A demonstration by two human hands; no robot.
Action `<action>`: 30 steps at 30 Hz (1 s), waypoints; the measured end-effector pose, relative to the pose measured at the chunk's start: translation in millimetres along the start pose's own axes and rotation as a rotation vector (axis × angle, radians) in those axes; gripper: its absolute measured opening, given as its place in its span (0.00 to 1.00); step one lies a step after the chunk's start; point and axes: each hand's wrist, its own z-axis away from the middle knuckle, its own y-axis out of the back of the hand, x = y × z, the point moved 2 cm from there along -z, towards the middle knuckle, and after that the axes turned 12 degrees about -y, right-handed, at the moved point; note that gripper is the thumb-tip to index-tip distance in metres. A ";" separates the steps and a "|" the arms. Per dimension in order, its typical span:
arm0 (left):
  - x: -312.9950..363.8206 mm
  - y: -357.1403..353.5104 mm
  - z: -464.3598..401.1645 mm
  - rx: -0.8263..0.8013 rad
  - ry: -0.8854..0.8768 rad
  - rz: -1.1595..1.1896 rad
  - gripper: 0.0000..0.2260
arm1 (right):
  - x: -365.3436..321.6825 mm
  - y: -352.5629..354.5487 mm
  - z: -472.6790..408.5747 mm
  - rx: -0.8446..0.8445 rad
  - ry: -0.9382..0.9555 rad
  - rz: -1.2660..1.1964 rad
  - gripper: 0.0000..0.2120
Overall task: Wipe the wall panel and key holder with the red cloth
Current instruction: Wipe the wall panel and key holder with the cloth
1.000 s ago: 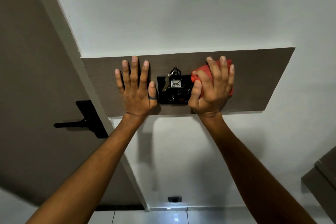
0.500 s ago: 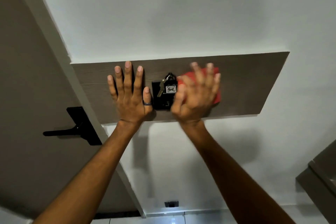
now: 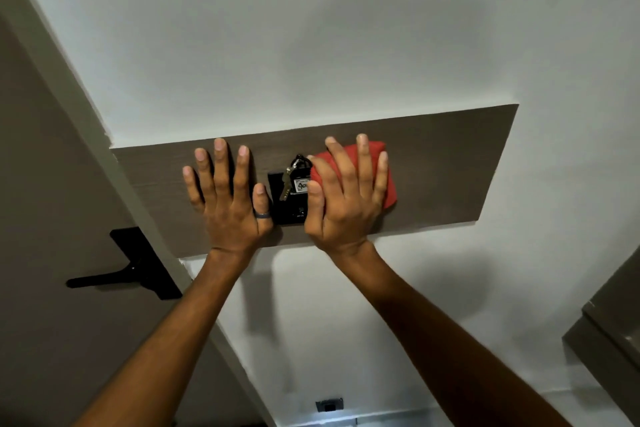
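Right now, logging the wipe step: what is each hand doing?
Left hand: open, flat on the wall panel, holding nothing.
Right hand: open, fingers spread, pressing the red cloth against the panel beside the key holder.

left hand [image 3: 231, 204] flat on wall panel [image 3: 450, 163] — right hand [image 3: 346, 198] presses red cloth [image 3: 389, 191] | beside key holder [image 3: 287, 204]

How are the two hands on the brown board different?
The left hand is bare and flat on the wall panel; the right hand presses a red cloth. The left wears a ring; the right shows none. Both have spread fingers.
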 end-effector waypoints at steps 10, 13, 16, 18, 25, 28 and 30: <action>3.1 1.3 -2.3 -0.009 0.004 -0.015 0.25 | 5.2 5.1 -11.8 0.014 -0.030 -0.043 0.15; 2.2 1.8 -0.5 0.001 0.009 -0.009 0.25 | 0.6 7.1 -17.6 -0.040 0.018 -0.059 0.15; 3.5 1.5 -2.1 0.003 0.005 -0.007 0.25 | 9.5 7.4 -15.9 -0.063 0.085 -0.009 0.16; 4.2 3.2 -2.6 0.005 0.005 -0.004 0.25 | 26.5 10.7 -9.1 -0.067 0.180 0.042 0.18; 2.7 1.6 -3.7 -0.011 0.002 -0.026 0.25 | 56.7 14.4 39.6 -0.098 0.210 0.147 0.22; 1.8 0.7 -2.3 -0.004 -0.006 -0.033 0.25 | 63.4 17.2 36.3 -0.091 0.350 0.112 0.21; 1.8 0.1 -1.1 0.002 -0.013 -0.038 0.25 | 58.6 13.3 13.8 -0.055 0.354 0.098 0.21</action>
